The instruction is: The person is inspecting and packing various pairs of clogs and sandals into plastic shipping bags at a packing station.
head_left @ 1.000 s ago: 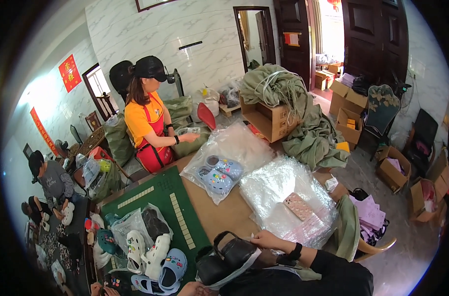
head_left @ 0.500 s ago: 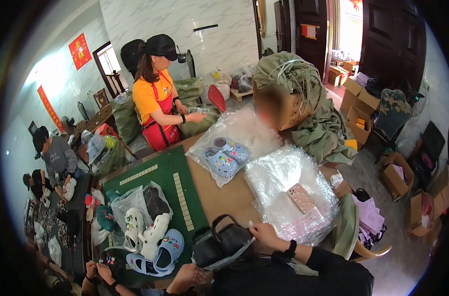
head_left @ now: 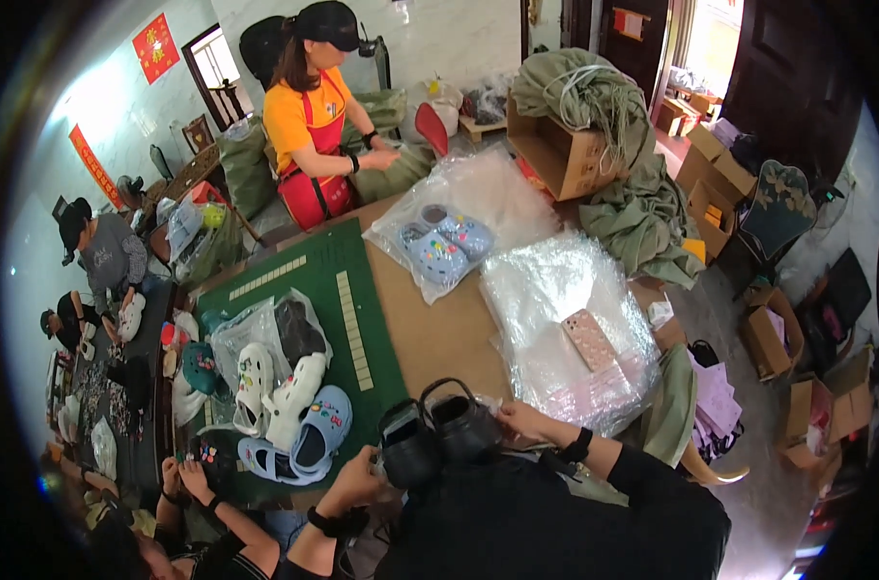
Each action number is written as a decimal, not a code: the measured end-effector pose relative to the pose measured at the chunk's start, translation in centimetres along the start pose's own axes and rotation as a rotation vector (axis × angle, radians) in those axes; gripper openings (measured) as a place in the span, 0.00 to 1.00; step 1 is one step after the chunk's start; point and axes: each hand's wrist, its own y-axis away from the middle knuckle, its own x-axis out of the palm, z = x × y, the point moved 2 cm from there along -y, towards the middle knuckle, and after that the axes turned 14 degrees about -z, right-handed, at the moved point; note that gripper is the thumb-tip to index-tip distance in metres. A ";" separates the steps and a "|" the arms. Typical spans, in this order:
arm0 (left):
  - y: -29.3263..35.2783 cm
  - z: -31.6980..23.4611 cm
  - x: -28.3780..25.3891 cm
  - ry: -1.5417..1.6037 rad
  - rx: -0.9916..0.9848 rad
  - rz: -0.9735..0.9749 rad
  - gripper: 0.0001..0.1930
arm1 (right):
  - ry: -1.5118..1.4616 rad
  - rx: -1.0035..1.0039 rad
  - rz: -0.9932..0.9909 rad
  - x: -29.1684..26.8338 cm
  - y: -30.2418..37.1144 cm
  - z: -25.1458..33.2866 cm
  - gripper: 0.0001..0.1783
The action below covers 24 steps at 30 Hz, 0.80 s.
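Observation:
A pair of black clogs [head_left: 439, 440] sits at the table's near edge, partly inside a clear plastic bag. My left hand [head_left: 355, 480] is closed at the bag's left side, thumb and fingers pinched together. On the other side my right hand [head_left: 526, 423] grips the bag's edge beside the right clog. Most of the bag is hidden behind the clogs and my dark clothing. Left of them lie light blue clogs [head_left: 325, 435] with colourful charms, and white clogs [head_left: 294, 391], one leaning on the other. Farther off, another light blue pair [head_left: 434, 259] rests in a clear bag.
A stack of clear bags [head_left: 536, 300] with a pink-cased phone [head_left: 589, 340] lies on the right. The green board [head_left: 362, 280] carries pale strips. A co-worker in orange [head_left: 309, 116] stands across the table; another person's hands [head_left: 183, 478] work at lower left. Cartons [head_left: 773, 333] stand at right.
The black clogs have turned more upright and come nearer me. My left hand has risen along the bag's left side. The co-worker's hands across the table have shifted slightly.

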 end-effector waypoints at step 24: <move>-2.0 -0.4 0.2 0.516 0.034 -0.517 0.06 | 0.209 -0.502 -0.506 -2.0 3.4 7.8 0.16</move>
